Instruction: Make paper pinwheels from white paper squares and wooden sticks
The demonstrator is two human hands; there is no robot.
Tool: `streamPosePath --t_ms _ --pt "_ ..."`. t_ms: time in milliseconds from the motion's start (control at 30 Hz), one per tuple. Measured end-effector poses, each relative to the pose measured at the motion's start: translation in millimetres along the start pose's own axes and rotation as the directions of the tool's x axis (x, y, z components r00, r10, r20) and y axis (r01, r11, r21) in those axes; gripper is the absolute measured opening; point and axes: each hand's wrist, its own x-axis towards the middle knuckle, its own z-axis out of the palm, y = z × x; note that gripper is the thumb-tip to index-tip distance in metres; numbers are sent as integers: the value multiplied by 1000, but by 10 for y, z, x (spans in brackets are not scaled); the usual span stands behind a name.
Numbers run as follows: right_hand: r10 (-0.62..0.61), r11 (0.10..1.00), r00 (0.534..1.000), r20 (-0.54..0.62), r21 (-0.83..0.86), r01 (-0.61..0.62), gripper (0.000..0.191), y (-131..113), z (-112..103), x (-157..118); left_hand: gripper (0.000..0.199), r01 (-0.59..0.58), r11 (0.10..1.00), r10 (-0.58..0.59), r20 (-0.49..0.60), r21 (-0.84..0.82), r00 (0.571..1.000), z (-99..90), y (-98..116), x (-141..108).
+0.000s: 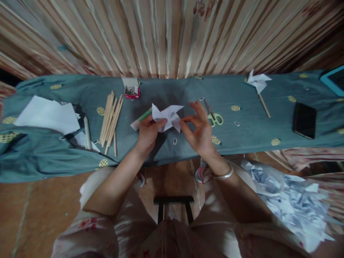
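Observation:
A white paper pinwheel [169,114] without a stick is held over the middle of the cloth-covered table. My left hand [149,133] grips its left side, thumb lying on top near the centre. My right hand [198,129] pinches the lower right blade between thumb and index finger, the other fingers raised. Under the pinwheel and my left hand lies a green and white strip [143,116], partly hidden. Just right of my right hand rest scissors [215,118] with pale green handles.
Left on the table [177,152] are several wooden sticks [110,120], an open red box [132,92] of small metal pieces and white paper sheets [48,114]. Rightward lie a finished pinwheel [258,82] on a stick and a black phone [304,120]. Paper scraps [295,204] fill the lower right.

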Motion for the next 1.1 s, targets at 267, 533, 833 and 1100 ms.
streamPosePath --t_ms 267,533,833,1100 --pt "48 999 999 -10 -18 -48 12 93 -22 28 21 48 998 -48 0 -31 999 -16 10 11" --pt "135 989 990 27 56 -136 14 41 29 45 21 55 998 -55 -18 -29 998 3 31 -2" --pt "187 976 981 52 105 -192 17 20 50 57 21 24 1000 -24 -41 -5 999 -48 97 47" --pt "183 977 982 52 99 -188 15 46 94 71 23 24 1000 -24 -75 4 997 -79 141 74"
